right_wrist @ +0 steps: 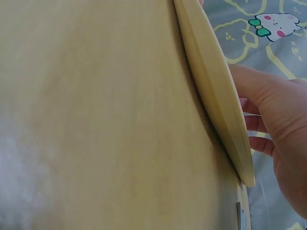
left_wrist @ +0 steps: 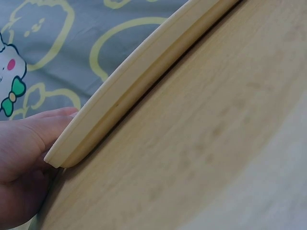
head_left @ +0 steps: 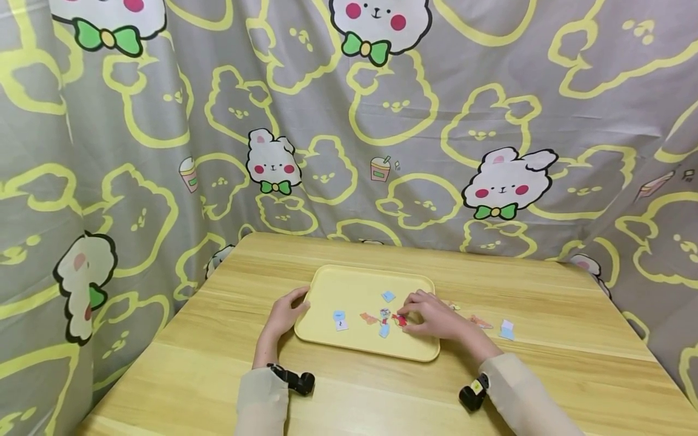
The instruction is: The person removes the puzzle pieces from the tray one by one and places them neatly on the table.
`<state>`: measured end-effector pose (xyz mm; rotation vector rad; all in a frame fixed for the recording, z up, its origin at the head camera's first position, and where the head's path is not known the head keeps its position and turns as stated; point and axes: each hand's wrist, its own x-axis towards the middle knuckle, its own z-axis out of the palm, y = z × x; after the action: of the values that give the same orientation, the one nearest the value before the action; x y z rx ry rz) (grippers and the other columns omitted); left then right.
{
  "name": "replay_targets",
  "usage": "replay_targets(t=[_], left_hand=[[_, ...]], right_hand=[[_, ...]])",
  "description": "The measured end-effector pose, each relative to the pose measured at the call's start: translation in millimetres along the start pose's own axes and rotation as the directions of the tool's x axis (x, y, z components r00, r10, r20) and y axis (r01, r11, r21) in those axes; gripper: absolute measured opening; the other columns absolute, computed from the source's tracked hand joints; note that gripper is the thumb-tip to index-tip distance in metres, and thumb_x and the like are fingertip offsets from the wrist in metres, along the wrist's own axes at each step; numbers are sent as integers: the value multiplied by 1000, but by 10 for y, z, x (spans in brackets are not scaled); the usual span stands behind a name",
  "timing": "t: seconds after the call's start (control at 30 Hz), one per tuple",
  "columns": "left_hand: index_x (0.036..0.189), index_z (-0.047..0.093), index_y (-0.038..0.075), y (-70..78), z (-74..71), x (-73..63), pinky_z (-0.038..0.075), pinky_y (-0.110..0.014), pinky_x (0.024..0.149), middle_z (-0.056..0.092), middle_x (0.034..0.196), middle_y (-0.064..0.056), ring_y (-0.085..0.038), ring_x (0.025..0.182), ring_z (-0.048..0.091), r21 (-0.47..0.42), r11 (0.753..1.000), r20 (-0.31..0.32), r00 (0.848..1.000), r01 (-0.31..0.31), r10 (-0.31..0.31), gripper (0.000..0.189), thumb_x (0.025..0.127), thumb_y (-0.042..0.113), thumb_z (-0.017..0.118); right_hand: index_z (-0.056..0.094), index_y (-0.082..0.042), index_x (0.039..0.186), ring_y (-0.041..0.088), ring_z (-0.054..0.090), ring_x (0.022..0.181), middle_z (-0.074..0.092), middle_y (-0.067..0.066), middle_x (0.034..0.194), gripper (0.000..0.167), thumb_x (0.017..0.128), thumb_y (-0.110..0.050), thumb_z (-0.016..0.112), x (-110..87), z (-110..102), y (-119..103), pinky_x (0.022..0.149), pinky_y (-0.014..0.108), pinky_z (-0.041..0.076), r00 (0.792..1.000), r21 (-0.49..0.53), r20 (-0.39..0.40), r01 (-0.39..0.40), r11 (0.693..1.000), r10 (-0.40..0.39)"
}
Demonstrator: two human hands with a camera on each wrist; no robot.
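A shallow yellow tray (head_left: pixel 349 284) lies on the wooden table, and my left hand (head_left: pixel 286 312) grips its left edge. In the left wrist view, fingers of that hand (left_wrist: pixel 26 148) lie at the tray's rim (left_wrist: pixel 110 98). Over the right part of the tray, my right hand (head_left: pixel 433 316) pinches a small red paper piece (head_left: pixel 401 320), partly covered by the fingertips. Close to its left are an orange piece (head_left: pixel 369 318), a multicoloured piece (head_left: pixel 385 313) and a light-blue piece (head_left: pixel 384 330). Another blue piece (head_left: pixel 388 296) lies farther back; a blue-and-white piece (head_left: pixel 340 321) lies left.
Right of the tray, on the table (head_left: pixel 556 363), lie an orange piece (head_left: pixel 480 322), a blue-and-white piece (head_left: pixel 506 329) and a small yellowish piece (head_left: pixel 452 306) partly behind the right hand. A grey patterned curtain (head_left: pixel 327 109) hangs behind the table and along both sides.
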<state>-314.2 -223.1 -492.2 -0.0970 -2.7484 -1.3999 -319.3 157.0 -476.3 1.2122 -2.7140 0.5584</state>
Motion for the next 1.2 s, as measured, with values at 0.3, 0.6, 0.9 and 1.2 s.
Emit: replay_targets(t=[0.3,0.6,0.9,1.2], left_hand=[[142,52,9,11,25,26,32,-52,120,51,147,-16,-38,141,41,12,1000,-12,1000,-22,22,46,97,16,61],[141,53,9,6,28,23,33,-52,120,51,146,-17,-38,140,42,15,1000,-15,1000,-21,22,46,97,16,61],[143,52,11,-12,13,15,33,-52,119,50,148,-16,-38,141,41,10,1000,-6,1000,-2,2,47,97,18,60],[141,53,9,-29,9,1,35,-52,118,51,146,-18,-38,140,42,11,1000,-10,1000,-18,18,46,97,16,61]], right_hand=[[74,-13,105,16,55,102,67,-2,104,26,83,-27,77,6,-20,-6,92,41,49,999,3,-27,29,1000,-29],[73,-16,105,18,57,104,67,-3,104,25,83,-28,77,4,22,6,95,44,48,999,11,-45,15,1000,-14],[72,-15,105,19,60,102,68,-4,103,26,82,-27,77,-24,65,-10,96,47,50,997,19,-82,5,1000,-4],[73,-14,102,19,63,101,70,-3,100,26,80,-26,79,-41,66,-27,105,52,45,995,68,-95,-31,997,37]])
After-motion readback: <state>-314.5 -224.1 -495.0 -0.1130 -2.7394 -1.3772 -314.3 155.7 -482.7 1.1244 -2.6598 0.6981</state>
